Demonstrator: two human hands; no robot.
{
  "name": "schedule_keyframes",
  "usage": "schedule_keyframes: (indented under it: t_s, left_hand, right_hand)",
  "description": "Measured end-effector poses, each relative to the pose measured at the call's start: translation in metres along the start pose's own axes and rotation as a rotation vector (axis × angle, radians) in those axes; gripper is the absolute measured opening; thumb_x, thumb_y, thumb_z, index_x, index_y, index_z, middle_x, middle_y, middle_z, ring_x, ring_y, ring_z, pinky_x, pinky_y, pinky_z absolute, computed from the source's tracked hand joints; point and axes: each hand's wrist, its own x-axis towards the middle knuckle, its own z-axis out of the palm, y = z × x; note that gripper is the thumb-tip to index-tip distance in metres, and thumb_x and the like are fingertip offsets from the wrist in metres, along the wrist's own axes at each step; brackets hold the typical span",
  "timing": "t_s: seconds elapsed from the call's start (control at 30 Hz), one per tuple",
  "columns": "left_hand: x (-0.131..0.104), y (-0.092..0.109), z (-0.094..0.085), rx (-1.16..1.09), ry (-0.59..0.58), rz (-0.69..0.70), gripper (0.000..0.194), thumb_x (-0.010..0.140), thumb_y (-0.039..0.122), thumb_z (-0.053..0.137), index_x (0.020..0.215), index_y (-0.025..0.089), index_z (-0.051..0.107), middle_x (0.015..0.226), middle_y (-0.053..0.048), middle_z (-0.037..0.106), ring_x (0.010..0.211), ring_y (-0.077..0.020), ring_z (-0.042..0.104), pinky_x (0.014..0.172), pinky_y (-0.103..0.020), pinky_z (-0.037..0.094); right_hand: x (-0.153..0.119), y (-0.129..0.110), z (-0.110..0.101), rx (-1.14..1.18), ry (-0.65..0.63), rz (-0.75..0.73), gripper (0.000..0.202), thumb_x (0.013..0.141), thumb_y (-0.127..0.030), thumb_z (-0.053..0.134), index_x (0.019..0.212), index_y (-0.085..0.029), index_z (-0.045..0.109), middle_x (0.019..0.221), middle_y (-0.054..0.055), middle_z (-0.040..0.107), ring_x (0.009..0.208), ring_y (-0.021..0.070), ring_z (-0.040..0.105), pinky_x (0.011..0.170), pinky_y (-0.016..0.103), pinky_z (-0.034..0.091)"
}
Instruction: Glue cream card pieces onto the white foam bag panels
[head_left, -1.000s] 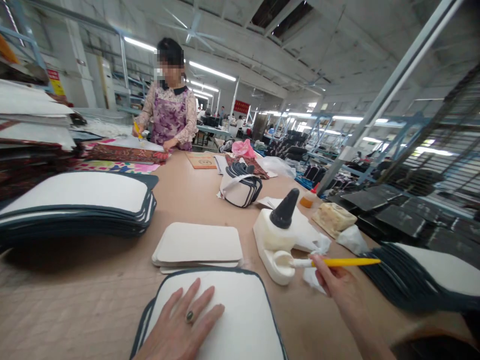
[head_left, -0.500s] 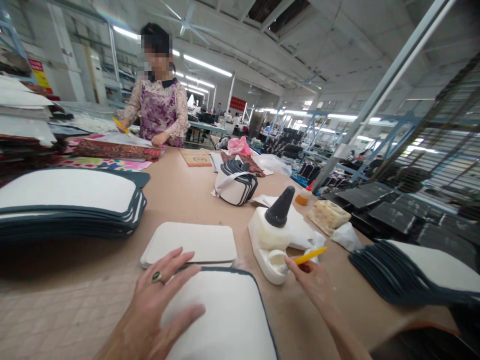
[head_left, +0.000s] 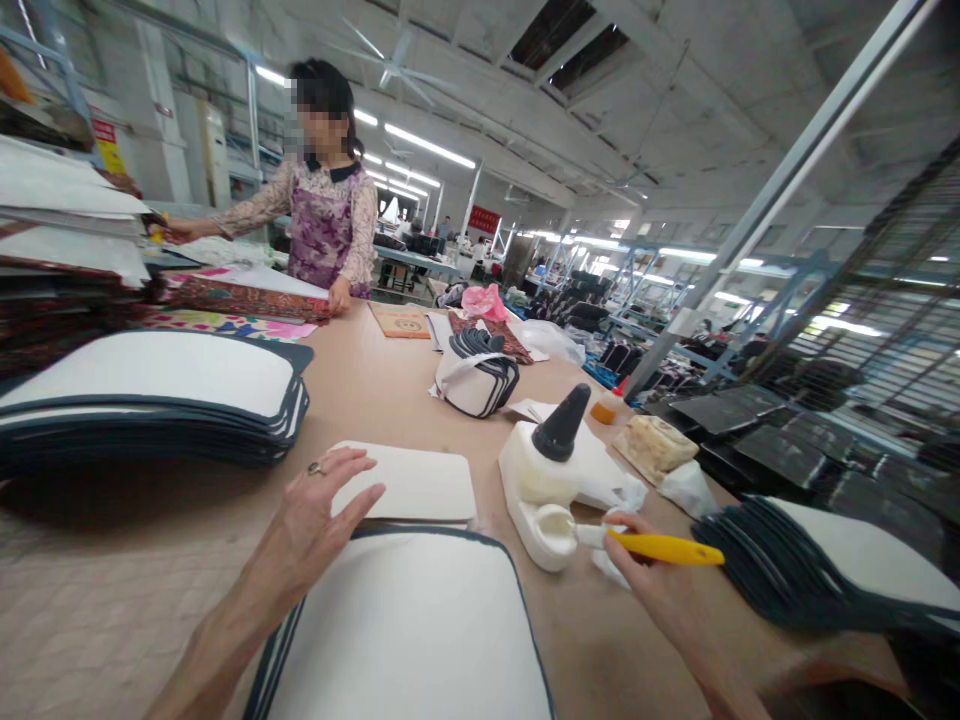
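Observation:
My right hand [head_left: 646,565] is closed on a yellow-handled brush [head_left: 667,548], whose pale end is at the small cup of a white glue pot [head_left: 536,490] with a dark cone on top. My left hand [head_left: 319,510], a ring on one finger, has its fingers apart and rests over the left end of some white rounded boards [head_left: 420,484]. Closer to me lies a stack of large white panels with dark edges [head_left: 420,620], partly beneath my left wrist.
Dark-edged panels are stacked at left [head_left: 157,375] and right [head_left: 847,550]. Beyond the pot are a red-tipped bottle [head_left: 606,405], a yellowish block [head_left: 654,448] and a bundle of small pieces [head_left: 478,375]. A co-worker [head_left: 326,200] stands across the table [head_left: 360,385].
My left hand has moved from the near panel up onto the white boards. My right hand has shifted right and down, showing more brush. The co-worker's arm now reaches toward the left pile.

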Motion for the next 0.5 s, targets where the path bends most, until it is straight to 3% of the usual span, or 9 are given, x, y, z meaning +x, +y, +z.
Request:
schedule_keyframes:
  t_s: [0.13, 0.23, 0.3, 0.4, 0.5]
  left_hand:
    - [0.007, -0.013, 0.004, 0.024, -0.05, 0.003, 0.043, 0.081, 0.051, 0.045, 0.097, 0.016, 0.064, 0.108, -0.012, 0.065, 0.102, -0.0264, 0.059, 0.09, -0.039, 0.044]
    - [0.007, -0.024, 0.007, 0.022, -0.147, 0.014, 0.04, 0.081, 0.046, 0.046, 0.101, 0.016, 0.063, 0.109, -0.012, 0.064, 0.103, -0.0255, 0.058, 0.091, -0.037, 0.043]
    - [0.004, -0.028, 0.008, 0.014, -0.22, 0.014, 0.036, 0.083, 0.042, 0.045, 0.103, 0.017, 0.063, 0.109, -0.01, 0.065, 0.103, -0.0244, 0.058, 0.092, -0.036, 0.042]
    - [-0.001, -0.027, 0.008, -0.003, -0.296, 0.015, 0.031, 0.086, 0.034, 0.044, 0.104, 0.017, 0.062, 0.107, -0.009, 0.065, 0.101, -0.0226, 0.057, 0.09, -0.033, 0.042]
    - [-0.005, -0.023, 0.007, -0.004, -0.352, 0.038, 0.026, 0.088, 0.03, 0.042, 0.099, 0.018, 0.063, 0.101, -0.007, 0.065, 0.097, -0.0204, 0.056, 0.087, -0.03, 0.042]
  right_hand:
    - [-0.004, -0.017, -0.006, -0.044, -0.253, -0.297, 0.024, 0.079, -0.036, 0.051, 0.09, -0.023, 0.068, 0.078, 0.004, 0.062, 0.067, 0.017, 0.059, 0.063, 0.028, 0.047]
    - [-0.011, -0.028, -0.014, -0.148, -0.39, -0.363, 0.023, 0.08, -0.031, 0.048, 0.084, -0.027, 0.07, 0.072, 0.002, 0.06, 0.065, 0.0163, 0.059, 0.061, 0.027, 0.047]
    - [-0.013, -0.027, -0.018, -0.145, -0.346, -0.312, 0.022, 0.077, -0.035, 0.051, 0.084, -0.027, 0.071, 0.075, 0.003, 0.064, 0.068, 0.0178, 0.061, 0.063, 0.028, 0.049]
    - [-0.011, -0.014, -0.022, -0.096, -0.164, -0.176, 0.027, 0.069, -0.043, 0.056, 0.081, -0.025, 0.072, 0.077, 0.005, 0.07, 0.07, 0.0226, 0.064, 0.064, 0.031, 0.053]
    - [0.0, -0.003, -0.029, -0.097, -0.065, -0.101, 0.02, 0.062, -0.043, 0.061, 0.065, -0.027, 0.071, 0.062, 0.006, 0.068, 0.06, 0.0265, 0.064, 0.047, 0.033, 0.052]
